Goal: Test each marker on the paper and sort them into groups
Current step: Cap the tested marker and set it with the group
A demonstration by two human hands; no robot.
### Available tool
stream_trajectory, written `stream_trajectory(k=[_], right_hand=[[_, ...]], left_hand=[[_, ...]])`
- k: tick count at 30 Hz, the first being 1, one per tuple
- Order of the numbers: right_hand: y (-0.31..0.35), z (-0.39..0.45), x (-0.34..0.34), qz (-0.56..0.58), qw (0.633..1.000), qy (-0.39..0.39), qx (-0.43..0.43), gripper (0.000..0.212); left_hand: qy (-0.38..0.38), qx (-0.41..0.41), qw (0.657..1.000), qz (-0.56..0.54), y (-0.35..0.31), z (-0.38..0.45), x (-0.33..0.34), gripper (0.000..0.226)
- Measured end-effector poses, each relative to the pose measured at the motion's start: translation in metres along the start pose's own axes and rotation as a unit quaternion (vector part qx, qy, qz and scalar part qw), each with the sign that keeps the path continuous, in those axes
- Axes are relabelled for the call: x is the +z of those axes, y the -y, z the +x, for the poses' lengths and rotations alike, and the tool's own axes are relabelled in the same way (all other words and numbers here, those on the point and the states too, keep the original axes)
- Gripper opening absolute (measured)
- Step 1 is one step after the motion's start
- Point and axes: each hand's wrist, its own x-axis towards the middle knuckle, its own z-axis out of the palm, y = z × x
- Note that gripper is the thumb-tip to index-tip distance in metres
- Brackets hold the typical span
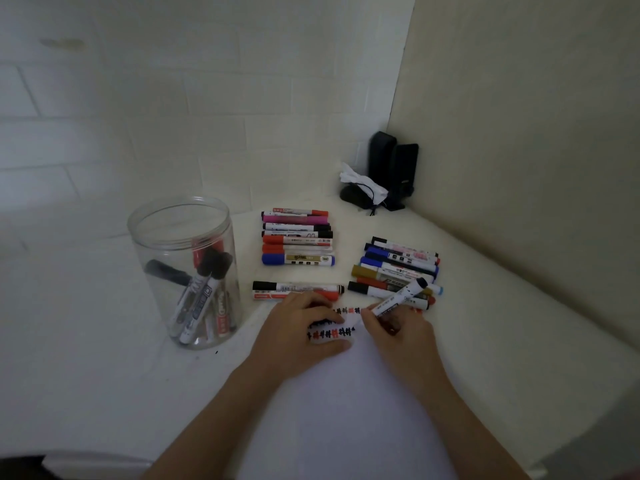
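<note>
— Where is the marker under test?

— In the right hand [398, 327], fingers curled round its barrel. The marker [401, 296] slants up and away, dark end high, lower end down at the paper [346, 393] by the rows of red and black scribbles [332, 330].

— And the left hand [301, 330]?

— Flat on the paper, fingers fairly straight and spread over the scribbles, gripping nothing.

— The groups, taking the paper as landmark?

— Two markers [298, 291] lie just past its far edge, touching the left fingertips. Beyond those sits a neat stack [298, 237]. Off the paper's far right corner lies a looser pile [398, 268], right behind the held marker. Left of the paper stands a clear jar [183, 271] with several markers upright inside.
</note>
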Motion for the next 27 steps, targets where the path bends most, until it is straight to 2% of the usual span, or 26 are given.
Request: stream_trajectory(k=[11,14,22,27], right_hand=[[-0.004,0.001,0.002,-0.012,1.0,-0.008,0.002,0.027],[-0.006,0.002,0.001,-0.019,1.0,-0.02,0.004,0.021],[-0.007,0.002,0.002,-0.014,1.0,-0.001,0.014,0.02],[-0.012,0.005,0.004,-0.022,0.999,-0.017,0.024,0.024]], left_hand=[[0.0,-0.006,1.0,0.015,0.0,0.0,0.0,0.047],[-0.003,-0.001,1.0,0.008,0.0,-0.001,0.0,0.048],[0.011,-0.006,1.0,0.028,-0.003,-0.001,-0.002,0.047],[-0.002,-0.022,1.0,-0.018,-0.002,-0.002,-0.003,0.051]])
